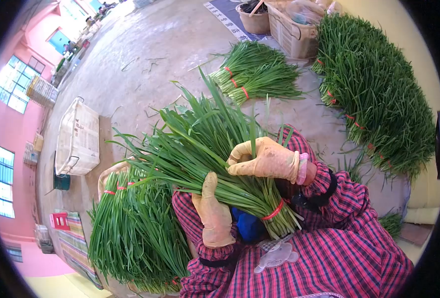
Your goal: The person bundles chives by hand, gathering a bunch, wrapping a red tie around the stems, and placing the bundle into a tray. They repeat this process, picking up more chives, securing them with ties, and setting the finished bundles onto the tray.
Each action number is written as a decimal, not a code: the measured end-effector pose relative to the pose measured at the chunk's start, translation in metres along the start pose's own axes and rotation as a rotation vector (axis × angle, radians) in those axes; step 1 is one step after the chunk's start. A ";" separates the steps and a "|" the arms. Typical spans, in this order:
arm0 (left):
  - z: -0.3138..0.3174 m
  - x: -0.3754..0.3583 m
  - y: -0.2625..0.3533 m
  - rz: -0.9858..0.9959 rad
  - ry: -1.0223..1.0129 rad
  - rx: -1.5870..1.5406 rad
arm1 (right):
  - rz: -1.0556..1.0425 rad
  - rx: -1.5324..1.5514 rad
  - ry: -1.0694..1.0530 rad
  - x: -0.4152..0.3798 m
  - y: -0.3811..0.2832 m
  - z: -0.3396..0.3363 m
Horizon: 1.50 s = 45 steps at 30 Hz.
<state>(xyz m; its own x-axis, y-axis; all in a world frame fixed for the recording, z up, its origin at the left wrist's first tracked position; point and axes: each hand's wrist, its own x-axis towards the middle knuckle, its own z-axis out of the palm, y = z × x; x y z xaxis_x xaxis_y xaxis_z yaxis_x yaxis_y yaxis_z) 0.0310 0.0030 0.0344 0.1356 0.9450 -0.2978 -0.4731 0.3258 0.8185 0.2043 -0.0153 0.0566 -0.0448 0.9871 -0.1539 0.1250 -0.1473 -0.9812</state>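
Observation:
A large bundle of long green leafy stalks (195, 144) lies across my lap, its cut ends toward the lower right, held by a red band (273, 209). My left hand (213, 213), in a pale glove, supports the bundle from its lower left side, thumb up against the stalks. My right hand (267, 159), gloved too, is over the bundle's upper side, with thumb and forefinger pinched round a green leaf. Something blue (249, 226) shows under the bundle.
Tied bunches (259, 72) lie on the floor ahead; a long pile (373, 89) stands at the right. More bunches (135, 228) fill a basket at the left. Also around are a white crate (79, 136), a red stool (59, 221), a bucket (254, 21) and a basket (292, 37).

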 end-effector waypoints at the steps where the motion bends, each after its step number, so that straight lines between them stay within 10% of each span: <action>1: 0.000 0.000 0.000 0.000 0.000 0.001 | 0.000 0.001 0.000 0.000 0.004 0.001; 13: -0.001 0.001 -0.001 -0.009 -0.001 -0.046 | 0.149 0.224 0.029 -0.014 -0.005 0.009; 22: -0.019 0.015 -0.006 -0.044 -0.011 -0.086 | -0.204 0.538 0.586 -0.004 0.004 -0.059; 24: -0.033 0.028 -0.001 -0.139 -0.037 -0.238 | -0.463 -0.299 1.160 -0.003 0.026 -0.070; 30: -0.021 0.029 0.037 0.028 -0.005 -0.269 | -0.093 -0.208 0.198 -0.064 0.032 -0.022; 31: -0.018 0.033 0.032 0.296 -0.113 0.271 | -0.095 -0.029 0.090 -0.061 0.036 -0.009; 33: 0.002 0.041 0.022 0.566 -0.309 0.783 | 0.064 -0.280 0.111 -0.062 0.018 0.006; 35: 0.030 0.046 0.028 0.185 -0.084 0.127 | 0.064 -0.078 0.104 -0.054 0.035 0.009; 39: 0.045 0.080 0.072 -0.062 -0.224 0.183 | 0.076 0.484 -0.149 -0.051 0.034 0.023; 43: -0.040 0.238 0.105 0.528 -0.302 1.106 | 0.267 0.801 -0.171 -0.072 0.016 -0.037; 44: -0.039 0.241 0.108 0.527 -0.306 1.105 | 0.290 0.853 -0.213 -0.082 0.012 -0.061; 45: -0.033 0.244 0.117 0.250 -0.190 0.477 | 0.269 0.760 -0.067 -0.089 0.008 -0.082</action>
<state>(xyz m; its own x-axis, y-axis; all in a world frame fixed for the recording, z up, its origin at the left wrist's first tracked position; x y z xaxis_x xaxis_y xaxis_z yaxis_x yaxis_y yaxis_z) -0.0201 0.2707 0.0418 0.2447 0.9696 -0.0086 -0.0718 0.0270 0.9971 0.2902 -0.0993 0.0722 -0.1719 0.9093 -0.3789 -0.5671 -0.4059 -0.7168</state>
